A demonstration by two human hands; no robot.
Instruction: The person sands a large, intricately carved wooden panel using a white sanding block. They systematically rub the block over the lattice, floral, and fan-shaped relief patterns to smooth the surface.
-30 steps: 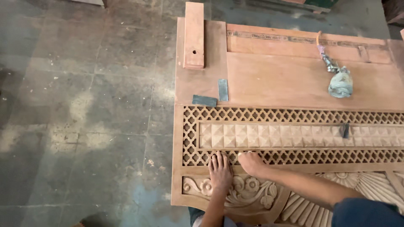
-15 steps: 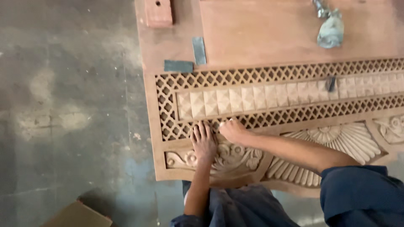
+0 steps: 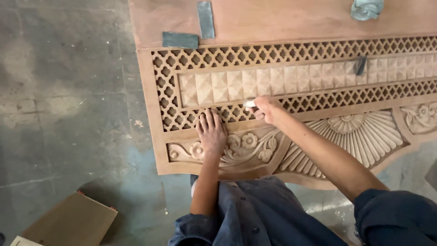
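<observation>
My left hand [image 3: 210, 132] lies flat, fingers spread, holding nothing, pressing the carved wooden panel [image 3: 291, 86] beside my grip. My right hand [image 3: 268, 109] is clenched on a small pale piece [image 3: 249, 104], likely sandpaper, rubbing the lattice strip [image 3: 318, 101]. Probably mid-sanding; next stroke needs steady pressure along the lattice. Piece mostly hidden by fingers; panel's right end cut off.

Carved wooden panel [image 3: 318, 68], lying flat, with pierced lattice bands, a row of raised pyramid blocks and floral and fan reliefs below; small pale sanding piece [image 3: 249, 104] pressed against the lower lattice.
</observation>
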